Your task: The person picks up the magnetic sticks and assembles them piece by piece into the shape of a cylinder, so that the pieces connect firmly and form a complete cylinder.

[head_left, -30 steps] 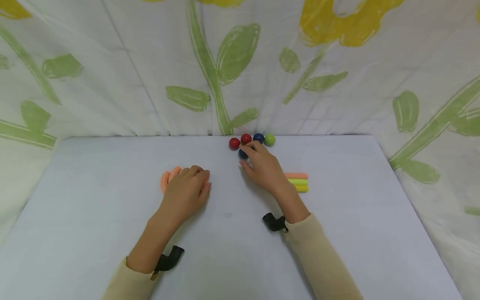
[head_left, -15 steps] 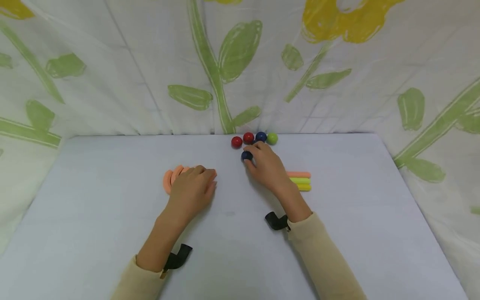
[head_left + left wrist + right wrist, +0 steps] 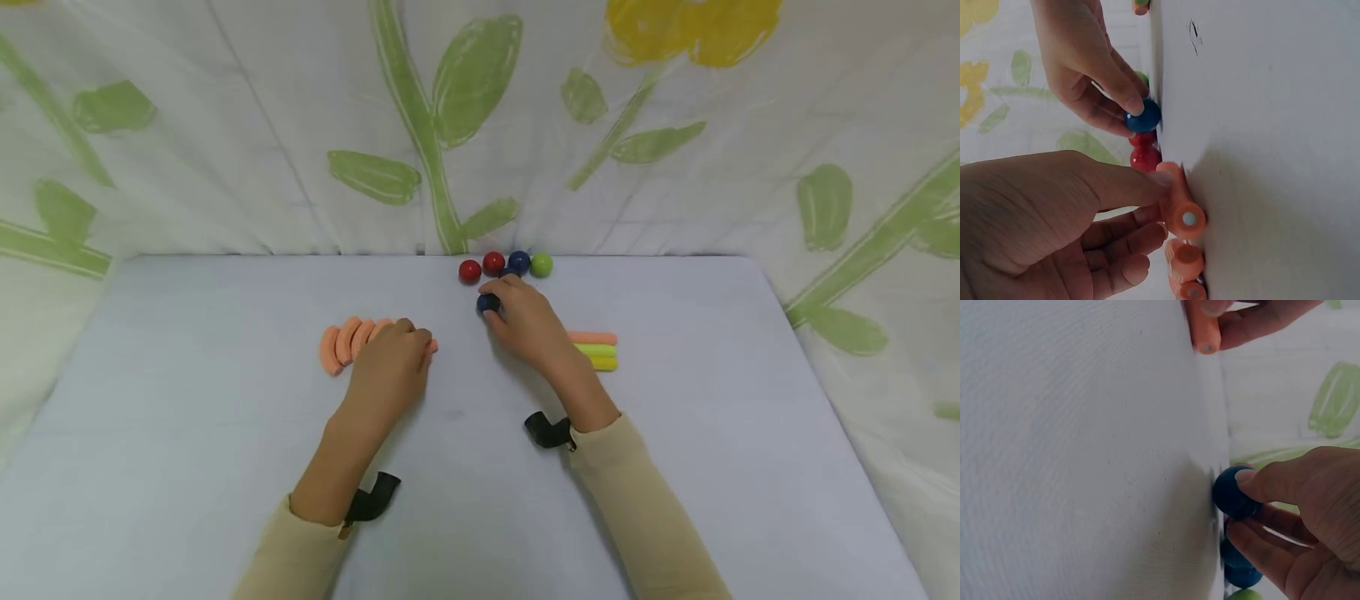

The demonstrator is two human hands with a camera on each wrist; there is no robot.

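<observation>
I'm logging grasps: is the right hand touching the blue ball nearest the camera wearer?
Touching. The right wrist view shows the right hand with its thumb tip lying on the blue ball, no gap between.

A pale table (image 3: pixel 187 458) stands before white cloth (image 3: pixel 262 208) patterned with green leaves (image 3: pixel 480 79) and yellow flowers (image 3: pixel 731 33).

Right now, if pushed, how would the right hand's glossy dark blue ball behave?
The glossy dark blue ball would likely roll: it's round, and the white tabletop looks flat. Its shiny surface may slip between the fingers.
</observation>
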